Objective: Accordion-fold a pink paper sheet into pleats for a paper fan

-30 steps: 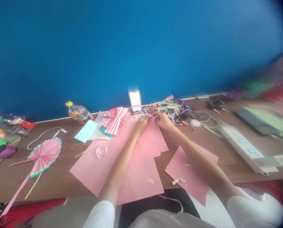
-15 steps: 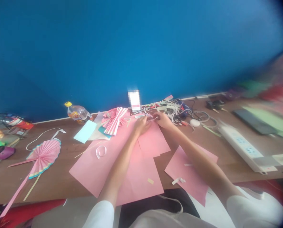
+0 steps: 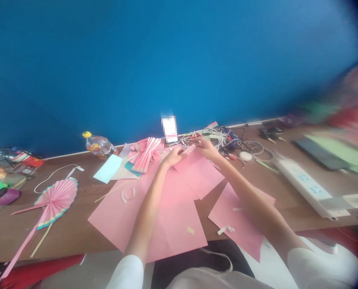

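A pink paper sheet [image 3: 201, 176] lies over larger pink sheets [image 3: 179, 220], its far edge folded into a narrow pale strip. My left hand [image 3: 173, 156] is closed on the left end of that folded edge. My right hand [image 3: 207, 148] pinches the edge's other end, fingertips partly hidden. Left of my hands rests a pleated pink paper piece [image 3: 147, 154], beside a light blue paper [image 3: 108, 168]. A curled paper strip [image 3: 128, 194] lies on the big sheet.
A finished-looking pink fan [image 3: 57, 196] is at left, a yellow-capped bottle [image 3: 100, 145] behind. Tangled cables [image 3: 223, 138] lie beyond my right hand. A white power strip [image 3: 305, 186] and a dark phone-like slab [image 3: 317, 153] sit at right. A blue wall [image 3: 179, 60] bounds the table's back.
The pink sheet has turned and its near corner has shifted right. The folded edge now shows between my hands, which have moved slightly apart.
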